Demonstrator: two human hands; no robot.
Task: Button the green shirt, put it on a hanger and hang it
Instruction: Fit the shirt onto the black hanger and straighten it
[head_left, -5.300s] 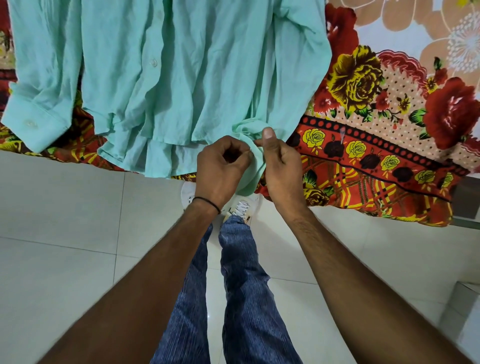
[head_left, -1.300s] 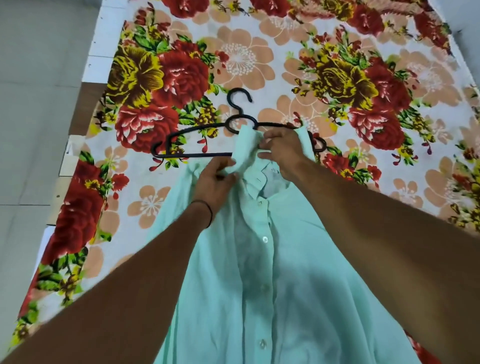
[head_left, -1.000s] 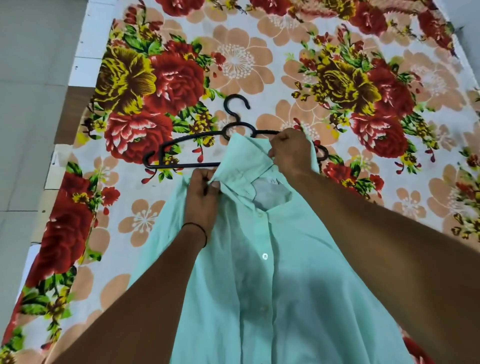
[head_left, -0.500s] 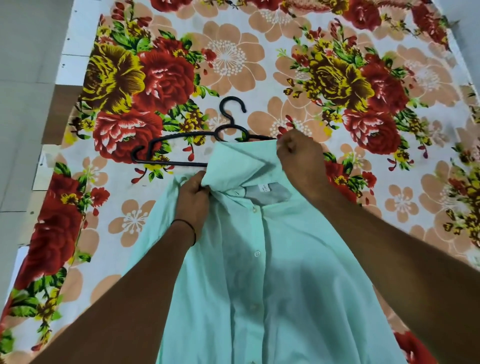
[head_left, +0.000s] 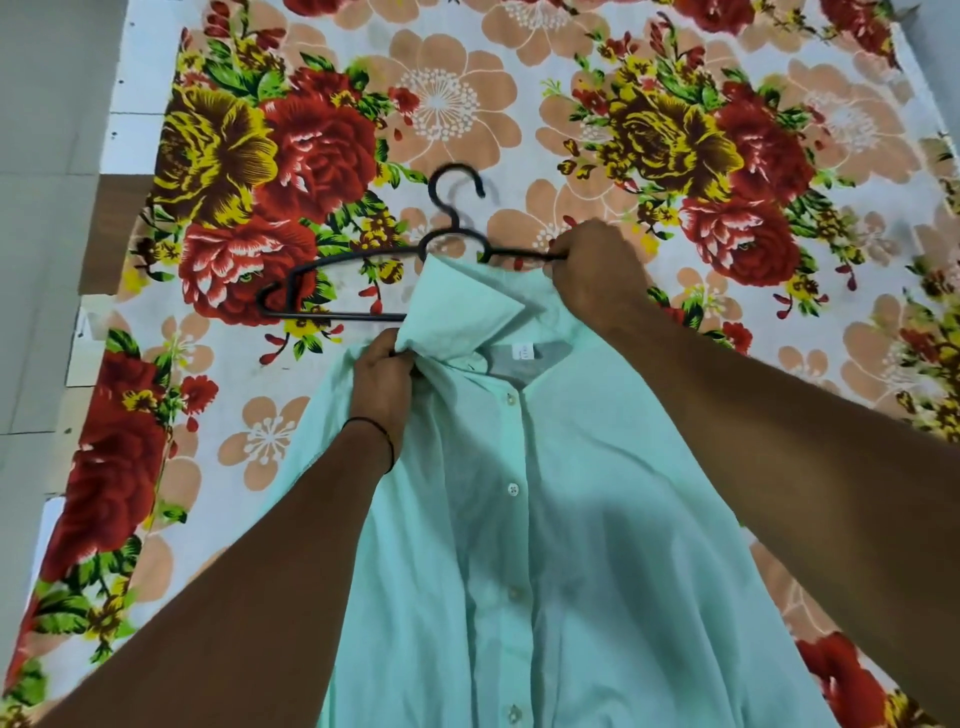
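The green shirt is thin, matt, lightly creased cloth; the black hanger looks smooth plastic.

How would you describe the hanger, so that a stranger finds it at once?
Look at the floral bedsheet, just beyond the collar of the green shirt. There lies the black hanger, its right arm gripped by the right hand. It is the only thin black frame there.

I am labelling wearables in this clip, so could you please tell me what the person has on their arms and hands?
Both forearms are bare, with no sleeves in view. The left hand has a thin black band around its wrist. The right hand shows no gloves, rings or watch.
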